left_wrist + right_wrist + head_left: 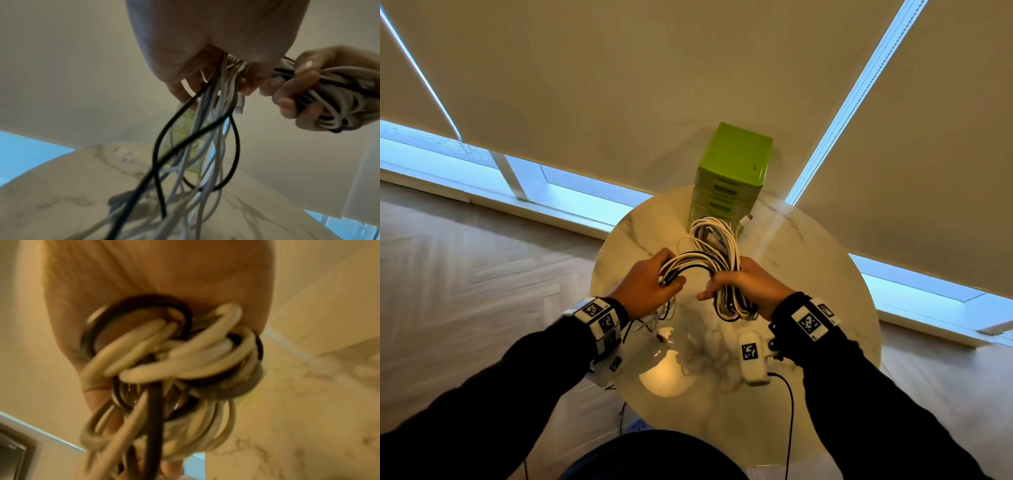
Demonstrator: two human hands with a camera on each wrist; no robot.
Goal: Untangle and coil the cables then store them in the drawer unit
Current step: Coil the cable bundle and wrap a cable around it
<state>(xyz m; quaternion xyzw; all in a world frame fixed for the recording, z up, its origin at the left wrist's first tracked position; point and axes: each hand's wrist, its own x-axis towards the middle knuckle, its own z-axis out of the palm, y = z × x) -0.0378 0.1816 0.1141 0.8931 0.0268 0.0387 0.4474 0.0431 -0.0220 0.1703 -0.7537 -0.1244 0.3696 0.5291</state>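
A tangled bundle of white and black cables (714, 255) hangs between both hands above the round marble table (825, 308). My left hand (650, 284) grips one part of the bundle, and loose strands (197, 146) dangle from it toward the tabletop. My right hand (746, 282) grips the looped part (174, 363) of the cables, with coils hanging below the fist. A white USB plug (239, 108) hangs among the strands. The green drawer unit (732, 171) stands at the table's far edge with its drawers closed.
A white plug end (747, 219) lies on the table beside the drawer unit. Thin red and white wires (654, 329) trail below my left wrist. Roller blinds and low windows lie beyond the table, with wooden floor on both sides.
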